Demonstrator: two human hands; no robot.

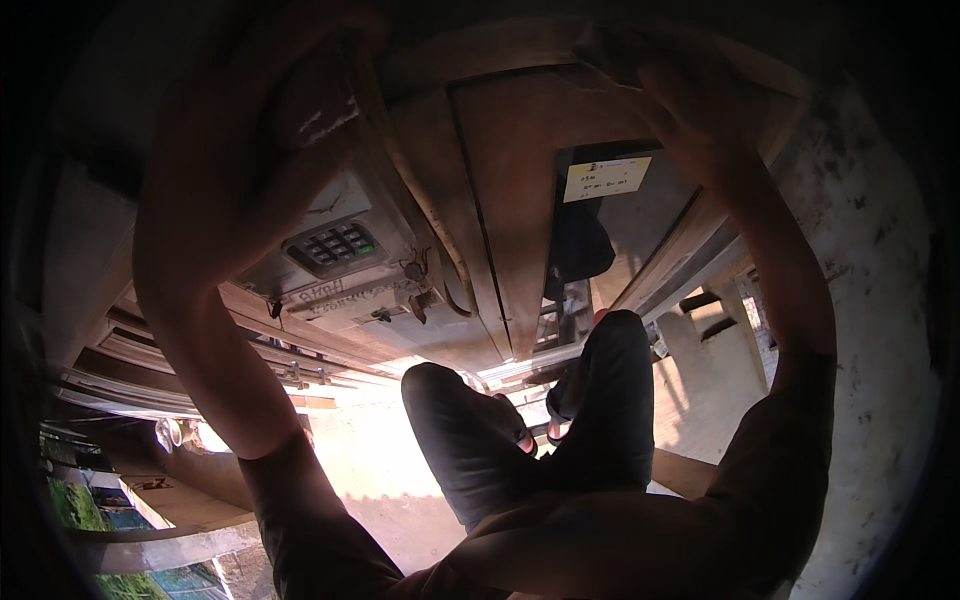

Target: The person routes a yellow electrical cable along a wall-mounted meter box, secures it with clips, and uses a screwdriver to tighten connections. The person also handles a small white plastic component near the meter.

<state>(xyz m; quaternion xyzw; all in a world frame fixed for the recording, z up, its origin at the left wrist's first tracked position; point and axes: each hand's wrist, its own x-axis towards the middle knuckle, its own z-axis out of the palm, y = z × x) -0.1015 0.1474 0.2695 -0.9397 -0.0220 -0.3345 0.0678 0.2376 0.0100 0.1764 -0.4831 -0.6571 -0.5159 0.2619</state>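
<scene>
Both my arms reach up in front of me, and the upper part of the picture is very dark. My left hand (225,180) is raised before a pale electricity meter (345,290) with a small keypad (332,246). Its thumb stands well apart from the fingers, which fade into shadow. My right hand (690,105) is at the top edge of a brown wooden panel (510,150). Those fingers are bent around or against a dark lump (612,55), too shadowed to name. Below that hand, a yellow label (607,179) sits on a dark box on the panel.
A thick cable (425,200) runs down beside the meter. My bent knees (620,400) are below, with bright ground (390,450) beneath them. A stained pale wall (880,300) rises at the right. Stacked slats or shelves (180,370) stand at the left.
</scene>
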